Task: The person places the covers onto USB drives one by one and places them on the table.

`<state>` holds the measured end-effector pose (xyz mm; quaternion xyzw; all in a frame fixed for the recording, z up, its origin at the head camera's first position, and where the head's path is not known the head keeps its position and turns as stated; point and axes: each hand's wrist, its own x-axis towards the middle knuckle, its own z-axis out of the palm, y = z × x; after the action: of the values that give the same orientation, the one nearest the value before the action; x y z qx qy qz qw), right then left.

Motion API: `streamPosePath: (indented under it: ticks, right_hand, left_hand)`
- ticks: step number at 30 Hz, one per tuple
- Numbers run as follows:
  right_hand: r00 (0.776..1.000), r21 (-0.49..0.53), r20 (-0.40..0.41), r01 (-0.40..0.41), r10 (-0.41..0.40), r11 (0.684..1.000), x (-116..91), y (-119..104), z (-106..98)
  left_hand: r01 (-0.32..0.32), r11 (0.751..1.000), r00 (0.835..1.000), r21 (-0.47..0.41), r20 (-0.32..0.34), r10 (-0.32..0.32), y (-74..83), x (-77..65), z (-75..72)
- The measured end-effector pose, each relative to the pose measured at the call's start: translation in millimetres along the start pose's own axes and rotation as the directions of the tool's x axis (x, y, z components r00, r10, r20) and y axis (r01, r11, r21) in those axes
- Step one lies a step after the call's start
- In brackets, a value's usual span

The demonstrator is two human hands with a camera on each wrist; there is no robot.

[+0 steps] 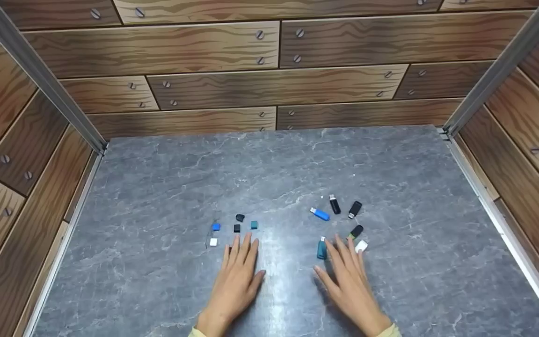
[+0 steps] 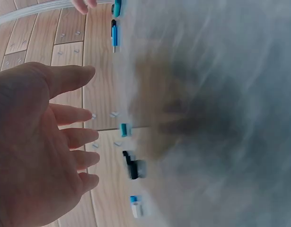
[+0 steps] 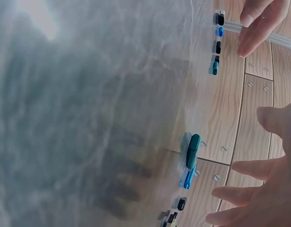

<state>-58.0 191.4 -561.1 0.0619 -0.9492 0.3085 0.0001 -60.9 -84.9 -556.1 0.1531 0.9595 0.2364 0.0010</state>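
In the head view my left hand (image 1: 235, 281) has its fingers extended and holds nothing. Just beyond its fingertips lie small USB caps: a teal one (image 1: 254, 225), two black ones (image 1: 237, 228), a blue one (image 1: 216, 227) and a white one (image 1: 213, 242). My right hand (image 1: 348, 281), fingers spread, also holds nothing. Near its fingers are a teal USB stick (image 1: 321, 249), a white one (image 1: 361, 246) partly covered, and a black-and-green one (image 1: 356, 231). Farther off lie a blue USB stick (image 1: 320, 214) and two black ones (image 1: 335, 204). Both wrist views show the hands apart from these pieces.
The grey marbled tabletop (image 1: 269, 178) carries everything. Wood-patterned panels (image 1: 213, 91) enclose it at the back and both sides, with metal posts (image 1: 45, 79) in the back corners. A gap of bare tabletop separates the caps from the sticks.
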Motion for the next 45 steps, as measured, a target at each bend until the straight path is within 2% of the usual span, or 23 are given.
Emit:
streamPosePath:
  ticks: [3,7,11,16,20,25,33,39,45]
  right_hand:
    - [0.999,-0.015,-0.034,0.027,-0.028,1.000,1,-1,-1]
    - [0.988,-0.046,-0.124,0.086,-0.092,0.995,5,-3,-2]
    - [0.981,-0.067,-0.168,0.088,-0.098,0.994,11,-7,-1]
    - [0.989,-0.093,-0.138,0.035,-0.048,0.995,19,-13,-2]
    - [0.996,-0.075,-0.093,0.002,-0.009,0.997,22,-14,-1]
    - [0.997,-0.031,-0.075,-0.032,0.029,0.999,24,-12,0]
    - [0.996,-0.003,-0.083,-0.041,0.041,0.999,32,-12,-1]
    - [0.995,0.015,-0.051,-0.087,0.088,0.996,40,-10,0]
    - [0.994,0.012,-0.036,-0.101,0.101,0.995,42,-8,1]
  left_hand:
    - [-0.017,0.999,0.999,0.029,-0.029,0.018,-3.5,8.0,-5.0]
    - [-0.045,0.996,0.995,0.071,-0.087,0.051,-9.6,22.4,-11.7]
    - [-0.068,0.990,0.988,0.124,-0.128,0.083,-16.2,36.6,-14.0]
    - [-0.082,0.987,0.986,0.138,-0.130,0.100,-20.7,53.9,-10.4]
    - [-0.063,0.983,0.985,0.170,-0.146,0.088,-23.5,64.5,-8.4]
    - [-0.031,0.972,0.985,0.231,-0.158,0.069,-26.0,70.7,-9.5]
    - [-0.037,0.965,0.984,0.260,-0.160,0.081,-29.2,81.9,-5.1]
    - [-0.039,0.955,0.973,0.293,-0.208,0.104,-29.1,87.0,-2.1]
    - [-0.032,0.945,0.959,0.325,-0.256,0.121,-32.0,90.0,-0.5]
